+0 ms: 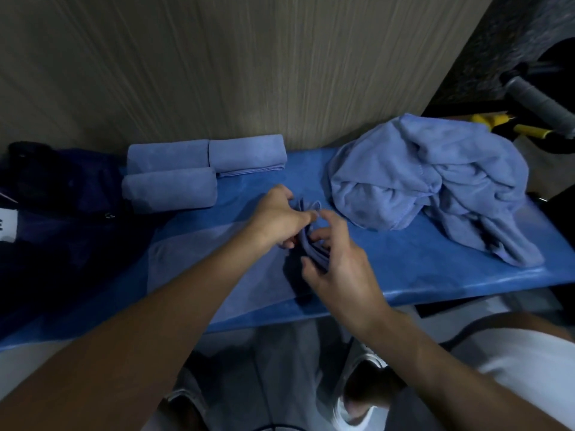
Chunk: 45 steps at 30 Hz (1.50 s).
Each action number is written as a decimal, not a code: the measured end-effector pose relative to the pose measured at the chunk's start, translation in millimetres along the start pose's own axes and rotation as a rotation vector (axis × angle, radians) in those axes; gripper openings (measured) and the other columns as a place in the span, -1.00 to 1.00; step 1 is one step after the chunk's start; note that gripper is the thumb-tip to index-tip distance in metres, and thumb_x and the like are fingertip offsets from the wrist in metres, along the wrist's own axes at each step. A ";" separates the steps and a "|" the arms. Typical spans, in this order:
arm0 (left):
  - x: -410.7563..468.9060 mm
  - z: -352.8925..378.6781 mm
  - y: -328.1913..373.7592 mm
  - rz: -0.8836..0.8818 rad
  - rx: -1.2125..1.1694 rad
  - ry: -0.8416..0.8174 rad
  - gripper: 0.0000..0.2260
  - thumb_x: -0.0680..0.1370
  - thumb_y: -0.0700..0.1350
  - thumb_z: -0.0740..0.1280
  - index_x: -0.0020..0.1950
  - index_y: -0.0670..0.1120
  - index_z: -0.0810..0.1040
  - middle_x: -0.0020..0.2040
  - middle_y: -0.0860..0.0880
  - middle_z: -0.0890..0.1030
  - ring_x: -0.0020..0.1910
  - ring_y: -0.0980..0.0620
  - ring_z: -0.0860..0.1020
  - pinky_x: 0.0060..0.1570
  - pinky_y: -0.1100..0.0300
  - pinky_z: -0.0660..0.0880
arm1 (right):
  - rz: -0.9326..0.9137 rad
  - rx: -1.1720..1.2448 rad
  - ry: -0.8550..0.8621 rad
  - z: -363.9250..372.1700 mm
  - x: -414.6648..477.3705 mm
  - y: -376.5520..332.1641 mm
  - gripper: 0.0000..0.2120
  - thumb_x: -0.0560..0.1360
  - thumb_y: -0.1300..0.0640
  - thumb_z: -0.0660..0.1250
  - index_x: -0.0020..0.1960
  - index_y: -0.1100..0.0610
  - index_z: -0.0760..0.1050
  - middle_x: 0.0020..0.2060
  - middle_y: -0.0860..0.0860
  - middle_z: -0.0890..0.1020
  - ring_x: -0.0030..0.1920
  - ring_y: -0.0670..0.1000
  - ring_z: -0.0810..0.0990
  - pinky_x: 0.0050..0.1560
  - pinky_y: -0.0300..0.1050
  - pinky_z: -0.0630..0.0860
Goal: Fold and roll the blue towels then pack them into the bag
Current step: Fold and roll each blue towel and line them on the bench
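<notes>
I see both hands meeting mid-surface (404,275) on one folded towel (311,245), which stands on edge between them. My left hand (277,217) pinches its upper edge with thumb and curled fingers. My right hand (339,265) has its fingers curled round the stacked folds from the near side. Beyond and left of the left hand lie three rolled towels (171,169), packed against each other near the wall (249,73). Farther left of them sits the dark bag (62,188). Just beyond and right of the right hand, a heap of loose towels (429,181) crowds that side. Past the heap there is a yellow-handled tool (529,130).
</notes>
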State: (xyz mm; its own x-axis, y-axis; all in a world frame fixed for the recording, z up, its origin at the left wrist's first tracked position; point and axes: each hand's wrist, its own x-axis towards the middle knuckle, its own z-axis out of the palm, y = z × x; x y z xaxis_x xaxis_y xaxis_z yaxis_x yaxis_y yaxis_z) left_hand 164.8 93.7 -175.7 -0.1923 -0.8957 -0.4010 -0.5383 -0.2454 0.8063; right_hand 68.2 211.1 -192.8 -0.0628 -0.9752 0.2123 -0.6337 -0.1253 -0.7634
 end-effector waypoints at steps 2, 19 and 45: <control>1.5 -2.8 -6.8 0.067 0.006 0.063 -0.63 0.47 -0.07 0.50 0.17 -0.10 0.43 -0.18 -0.04 0.53 -0.31 0.00 0.54 -0.36 0.11 0.56 | 0.008 0.025 -0.023 0.4 -2.5 -1.3 -0.41 0.44 0.09 0.43 0.31 -0.17 0.17 -0.02 -0.18 0.50 -0.02 -0.17 0.50 -0.08 -0.38 0.38; -2.9 -12.5 -31.8 0.314 0.211 0.225 -0.59 0.49 -0.12 0.41 0.29 -0.04 0.37 -0.25 -0.03 0.52 -0.28 0.01 0.51 -0.29 0.20 0.44 | -0.189 -0.289 -0.107 20.6 -20.6 5.3 -0.73 0.57 0.01 0.15 0.02 0.08 0.60 0.02 -0.10 0.53 -0.01 0.02 0.45 -0.05 0.04 0.42; 8.4 -61.0 -78.1 0.278 0.357 0.255 -0.70 0.47 -0.06 0.40 0.15 -0.05 0.44 -0.38 0.00 0.50 -0.32 -0.07 0.53 -0.20 -0.01 0.55 | 0.251 -0.063 -0.040 -1.8 45.2 20.7 -0.72 0.48 0.32 0.27 0.16 0.11 0.46 -0.02 -0.01 0.60 0.06 0.05 0.56 0.16 -0.01 0.46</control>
State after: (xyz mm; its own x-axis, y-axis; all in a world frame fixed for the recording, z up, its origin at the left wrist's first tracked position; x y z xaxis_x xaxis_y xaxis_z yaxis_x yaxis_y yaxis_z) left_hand 255.2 82.7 -215.6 -0.1859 -0.9818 -0.0379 -0.7502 0.1169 0.6508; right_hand 50.9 164.8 -197.9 -0.1941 -0.9810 -0.0041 -0.6491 0.1316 -0.7493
